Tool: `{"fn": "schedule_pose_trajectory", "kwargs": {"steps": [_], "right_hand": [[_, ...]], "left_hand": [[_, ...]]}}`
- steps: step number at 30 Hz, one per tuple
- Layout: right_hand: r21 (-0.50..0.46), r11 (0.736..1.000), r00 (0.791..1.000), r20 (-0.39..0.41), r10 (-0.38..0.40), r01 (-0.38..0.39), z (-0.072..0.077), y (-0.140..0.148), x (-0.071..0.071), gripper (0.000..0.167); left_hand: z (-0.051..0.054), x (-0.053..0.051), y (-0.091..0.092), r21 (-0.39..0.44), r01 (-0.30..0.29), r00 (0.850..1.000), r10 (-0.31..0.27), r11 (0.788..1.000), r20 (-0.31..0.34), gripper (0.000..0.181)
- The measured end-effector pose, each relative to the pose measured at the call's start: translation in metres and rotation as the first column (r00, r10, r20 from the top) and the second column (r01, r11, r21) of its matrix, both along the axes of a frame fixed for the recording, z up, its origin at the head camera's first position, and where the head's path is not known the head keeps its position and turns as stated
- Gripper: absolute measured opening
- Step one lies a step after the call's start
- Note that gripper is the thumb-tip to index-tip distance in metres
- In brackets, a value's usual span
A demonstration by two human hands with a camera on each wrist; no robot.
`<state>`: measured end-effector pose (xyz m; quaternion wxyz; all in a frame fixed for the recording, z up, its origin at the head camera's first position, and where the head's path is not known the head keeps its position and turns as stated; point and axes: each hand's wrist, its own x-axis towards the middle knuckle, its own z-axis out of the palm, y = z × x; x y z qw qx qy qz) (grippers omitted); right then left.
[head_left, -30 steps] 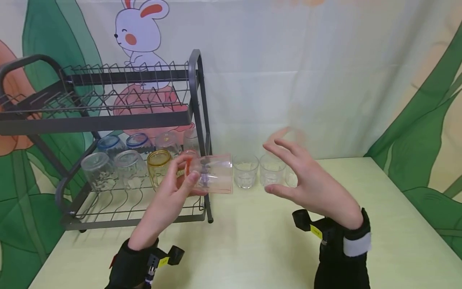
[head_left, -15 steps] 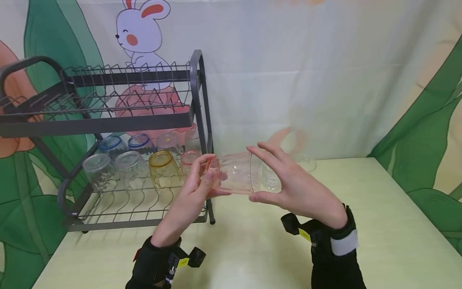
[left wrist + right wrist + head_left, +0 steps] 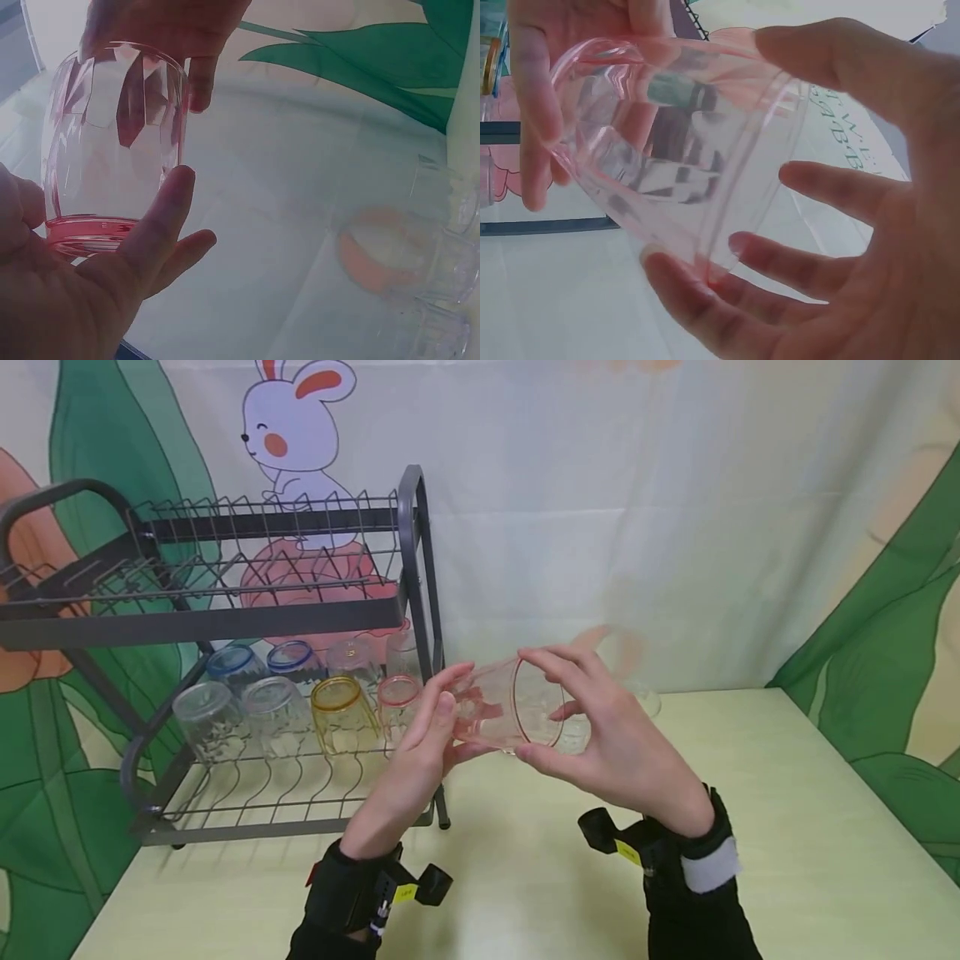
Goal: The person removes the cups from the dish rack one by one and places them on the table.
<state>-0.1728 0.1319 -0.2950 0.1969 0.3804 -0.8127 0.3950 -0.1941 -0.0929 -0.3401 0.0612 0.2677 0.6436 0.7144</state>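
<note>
A pink-tinted drinking glass [image 3: 491,706] is held in the air on its side between my two hands, its rim toward the right. My left hand [image 3: 420,739] grips the thick base end, as the left wrist view shows with the pink base ring [image 3: 90,229] by the thumb. At the rim, my right hand [image 3: 618,739] holds the glass between thumb and fingers; in the right wrist view the fingertips [image 3: 667,274] lie against the rim edge. Behind the right hand, clear glasses [image 3: 647,702] stand on the table, mostly hidden.
To the left stands a dark two-tier dish rack [image 3: 202,622]. Its lower shelf bears several upside-down glasses, among them a yellow glass [image 3: 341,718], a blue-rimmed glass [image 3: 290,653] and another pink glass [image 3: 397,697]. A printed curtain [image 3: 675,527] hangs behind the table [image 3: 525,877].
My left hand has carried the pink glass rightward, away from the rack. My right hand, apart from it a second ago, has moved left and taken the rim. The glass has tilted slightly.
</note>
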Motion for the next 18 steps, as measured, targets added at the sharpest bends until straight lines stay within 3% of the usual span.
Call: {"fn": "schedule_pose_trajectory", "kwargs": {"steps": [9,14,18], "right_hand": [[-0.017,0.999,0.999,-0.018,-0.051,0.051,-0.003,0.005,-0.006,0.075],[0.010,0.998,0.998,-0.015,-0.060,0.060,-0.004,0.008,-0.007,0.076],[0.021,0.998,0.998,-0.015,-0.058,0.058,-0.004,0.014,-0.007,0.076]], "left_hand": [[-0.002,-0.011,0.009,-0.051,0.024,0.998,-0.027,0.998,-0.051,0.045],[-0.003,-0.011,0.006,-0.144,0.041,0.997,-0.050,0.989,-0.062,0.047],[-0.002,-0.010,0.002,-0.251,0.025,0.995,-0.049,0.968,-0.089,0.050]]}}
